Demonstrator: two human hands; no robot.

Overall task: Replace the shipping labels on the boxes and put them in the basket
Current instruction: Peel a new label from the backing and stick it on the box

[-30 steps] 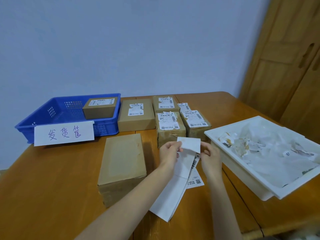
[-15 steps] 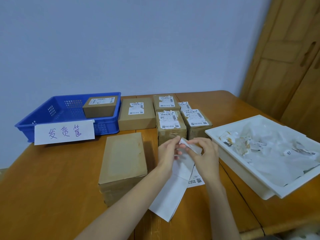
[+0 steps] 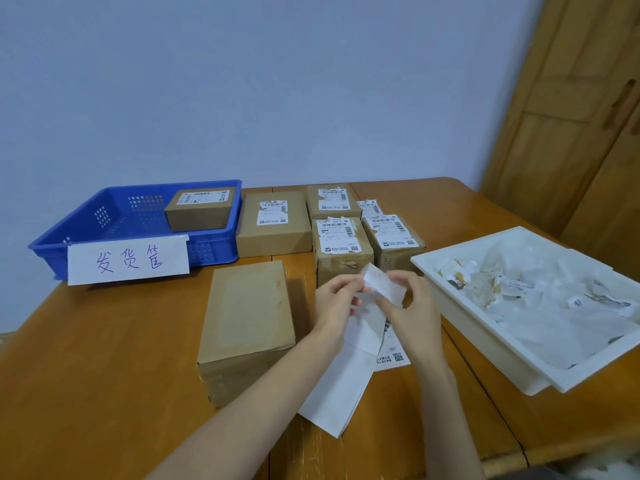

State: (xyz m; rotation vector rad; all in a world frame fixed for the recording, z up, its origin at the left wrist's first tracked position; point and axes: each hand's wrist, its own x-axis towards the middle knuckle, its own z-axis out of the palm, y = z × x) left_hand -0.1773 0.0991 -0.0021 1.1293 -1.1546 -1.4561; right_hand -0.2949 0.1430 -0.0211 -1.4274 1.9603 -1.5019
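My left hand (image 3: 337, 299) and my right hand (image 3: 414, 306) both pinch the top of a white label strip (image 3: 381, 287) above the table. The strip hangs down onto the wood, its long blank tail (image 3: 341, 389) reaching toward me. Left of my hands lies a bare brown box (image 3: 247, 313) with no label on its top. Behind my hands stand several labelled boxes (image 3: 341, 244). The blue basket (image 3: 104, 230) at the back left holds one labelled box (image 3: 201, 207).
A white tray (image 3: 460, 303) of crumpled label scraps stands at the right. A paper sign with handwriting (image 3: 128, 259) leans on the basket's front. A printed sheet with a QR code (image 3: 394, 356) lies under my right wrist. A wooden door is at the far right.
My hands came together on the strip's top end and now peel it, with the folded top piece tilted up between my fingers. The boxes have not moved.
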